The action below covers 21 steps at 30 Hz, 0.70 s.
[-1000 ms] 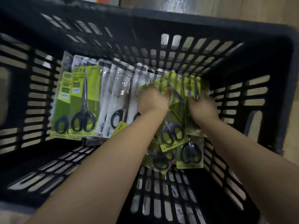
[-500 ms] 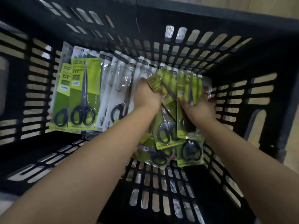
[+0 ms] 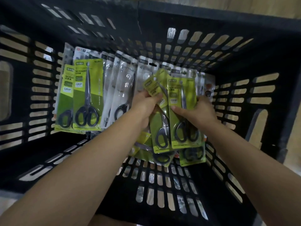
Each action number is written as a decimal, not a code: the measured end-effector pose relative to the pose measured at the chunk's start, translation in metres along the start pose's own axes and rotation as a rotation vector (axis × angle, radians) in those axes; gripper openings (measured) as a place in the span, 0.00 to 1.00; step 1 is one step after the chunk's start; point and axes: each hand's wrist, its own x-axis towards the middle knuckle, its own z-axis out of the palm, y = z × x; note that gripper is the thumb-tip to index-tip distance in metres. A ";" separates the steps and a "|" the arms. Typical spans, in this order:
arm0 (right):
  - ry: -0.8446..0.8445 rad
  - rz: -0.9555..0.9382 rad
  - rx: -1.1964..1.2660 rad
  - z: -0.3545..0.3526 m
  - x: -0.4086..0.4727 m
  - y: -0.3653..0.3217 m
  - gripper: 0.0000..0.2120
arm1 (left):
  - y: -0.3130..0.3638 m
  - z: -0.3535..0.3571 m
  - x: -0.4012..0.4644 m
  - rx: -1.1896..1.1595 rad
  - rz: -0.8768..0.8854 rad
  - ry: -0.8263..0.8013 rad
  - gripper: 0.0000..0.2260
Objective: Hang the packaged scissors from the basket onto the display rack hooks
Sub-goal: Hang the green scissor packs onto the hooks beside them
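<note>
Hands meet at centre right of the black basket (image 3: pixel 244 51): the left hand (image 3: pixel 143 106) grips one tilted green scissors pack (image 3: pixel 157 115), the right hand (image 3: pixel 197 111) grips another (image 3: pixel 184 111), both reading "SCISSORS" and "GRIP". Two more green packs (image 3: pixel 88 95) lie at left.

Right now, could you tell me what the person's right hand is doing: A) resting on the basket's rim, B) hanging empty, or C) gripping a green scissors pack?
C: the right hand grips an upright green scissors pack, its thumb across the pack's front.
</note>
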 end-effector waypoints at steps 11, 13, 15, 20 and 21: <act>-0.093 0.158 0.483 -0.006 0.002 -0.008 0.23 | -0.003 -0.009 0.001 -0.253 -0.014 0.003 0.04; -0.115 0.167 0.508 -0.003 -0.001 -0.010 0.25 | -0.004 -0.009 -0.001 -0.277 -0.042 -0.023 0.03; -0.178 0.200 0.581 -0.001 -0.008 -0.012 0.31 | -0.004 -0.007 -0.007 -0.279 -0.049 -0.047 0.01; -0.304 0.245 0.655 -0.006 -0.032 -0.015 0.16 | 0.002 -0.024 -0.023 -0.265 -0.064 0.013 0.04; -0.309 0.238 0.657 -0.009 -0.039 -0.018 0.15 | 0.002 -0.031 -0.028 -0.253 -0.068 0.033 0.04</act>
